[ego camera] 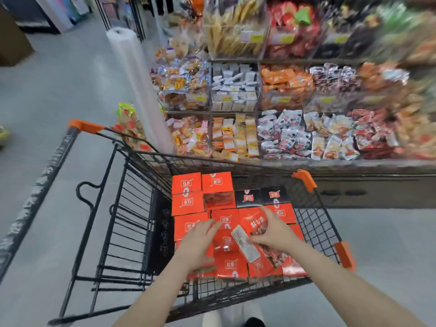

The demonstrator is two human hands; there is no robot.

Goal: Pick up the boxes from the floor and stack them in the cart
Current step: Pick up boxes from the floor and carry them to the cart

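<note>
A black wire cart (313, 223) with orange corner caps stands in front of me. Several orange boxes (187, 204) and two black boxes (247, 198) lie stacked inside it. My right hand (274, 228) grips a tilted orange box (259, 250) with a white label side, just above the stacked ones. My left hand (200, 241) lies with fingers spread on the orange boxes at the cart's near left.
A shelf unit (306, 166) of bins full of snack packets runs along the cart's far and right side. A white plastic roll (132, 81) stands at the shelf's left end. Grey floor lies to the left, and the cart's handle bar (47, 166) is there too.
</note>
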